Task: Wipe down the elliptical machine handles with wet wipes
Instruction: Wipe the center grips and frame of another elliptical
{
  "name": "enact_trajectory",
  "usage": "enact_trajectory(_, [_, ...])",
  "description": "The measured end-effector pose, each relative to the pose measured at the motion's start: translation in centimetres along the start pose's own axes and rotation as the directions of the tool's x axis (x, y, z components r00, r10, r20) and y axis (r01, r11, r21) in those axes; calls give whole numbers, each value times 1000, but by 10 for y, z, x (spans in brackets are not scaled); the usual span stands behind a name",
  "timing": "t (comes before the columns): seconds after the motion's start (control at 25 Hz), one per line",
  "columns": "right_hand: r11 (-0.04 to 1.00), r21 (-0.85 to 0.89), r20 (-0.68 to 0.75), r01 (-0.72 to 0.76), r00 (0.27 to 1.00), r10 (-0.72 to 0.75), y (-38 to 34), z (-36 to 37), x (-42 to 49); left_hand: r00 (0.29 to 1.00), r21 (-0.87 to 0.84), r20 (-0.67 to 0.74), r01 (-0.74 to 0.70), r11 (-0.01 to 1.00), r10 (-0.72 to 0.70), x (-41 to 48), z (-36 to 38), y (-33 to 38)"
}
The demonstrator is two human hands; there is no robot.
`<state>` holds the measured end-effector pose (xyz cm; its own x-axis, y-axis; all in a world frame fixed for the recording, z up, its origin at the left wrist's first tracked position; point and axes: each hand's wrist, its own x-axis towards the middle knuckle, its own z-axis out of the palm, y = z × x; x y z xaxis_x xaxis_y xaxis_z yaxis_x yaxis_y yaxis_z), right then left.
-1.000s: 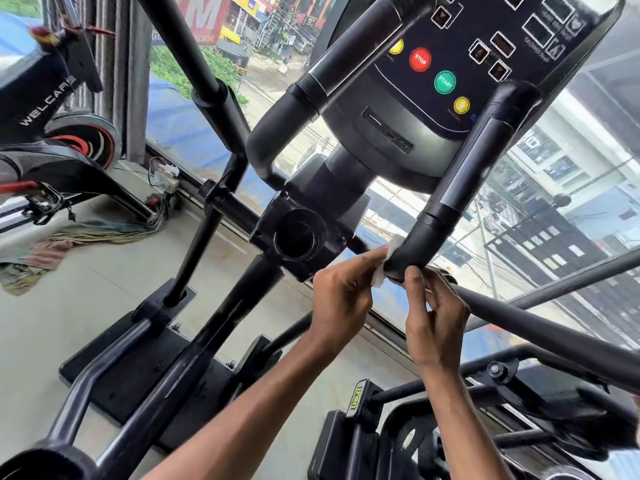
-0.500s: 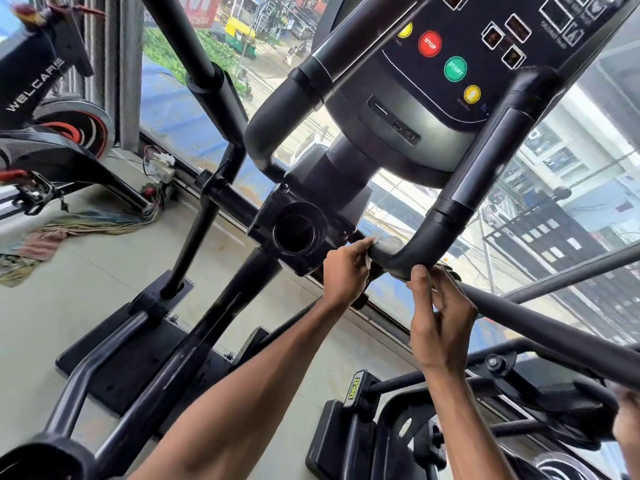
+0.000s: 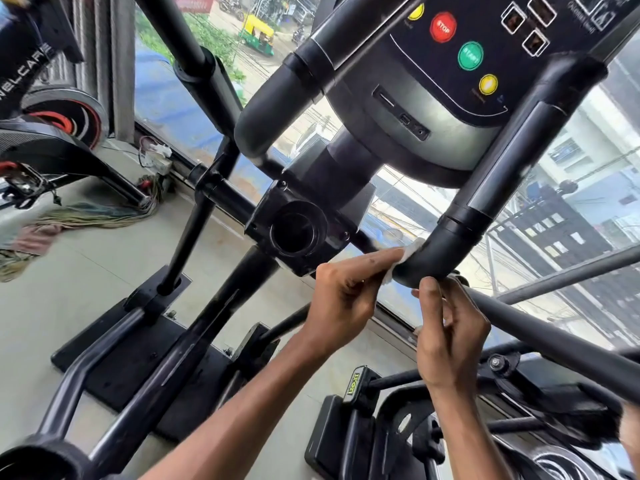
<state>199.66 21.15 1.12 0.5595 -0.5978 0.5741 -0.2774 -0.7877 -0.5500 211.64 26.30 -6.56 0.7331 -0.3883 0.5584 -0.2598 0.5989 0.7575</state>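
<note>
The black right handle (image 3: pixel 446 251) of the elliptical curves down from the console and bends left at its lower end. My left hand (image 3: pixel 346 292) presses a white wet wipe (image 3: pixel 407 256) against the left side of that bend, fingers closed on the wipe. My right hand (image 3: pixel 450 327) is just under the bend, its fingertips touching the handle's underside, with a scrap of white showing behind the palm. The left handle (image 3: pixel 277 109) ends in a rounded black grip above and to the left, with no hand on it.
The console (image 3: pixel 460 57) with red, green and yellow buttons hangs overhead. A black bottle holder (image 3: pixel 298 233) sits left of my left hand. Moving arm bars (image 3: pixel 554 341) cross at the right. A spin bike (image 3: pixel 52 133) and a cloth lie at left; window glass is behind.
My left hand slid along the handle's bend and the wipe, hidden half a second ago, shows again at the fingertips. My right hand stayed under the bend. The view has shifted closer.
</note>
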Motion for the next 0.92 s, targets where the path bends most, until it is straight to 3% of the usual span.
enact_trajectory(0.24, [1000,-13,-4,17,1000,-17,3,1,0,995,55,-14,-94,994,95,0,9,-12])
enact_trajectory(0.4, [993,-103,-61,49,997,-56,5,6,-5,994,172,18,100,980,-105,0,12,-51])
enact_trajectory(0.52, [994,-79,-86,79,993,-85,7,10,-6,959,316,-26,276,908,-282,6,23,-71])
enact_trajectory(0.64, [986,-127,-166,104,978,-124,9,20,-9,932,395,-42,347,850,-361,15,34,-83])
enact_trajectory(0.8, [993,-100,-278,63,957,-88,7,38,-17,939,456,-80,333,826,-334,23,40,-100])
enact_trajectory(0.92, [994,-75,-267,76,959,-94,7,37,-17,960,481,-127,279,831,-250,21,44,-99])
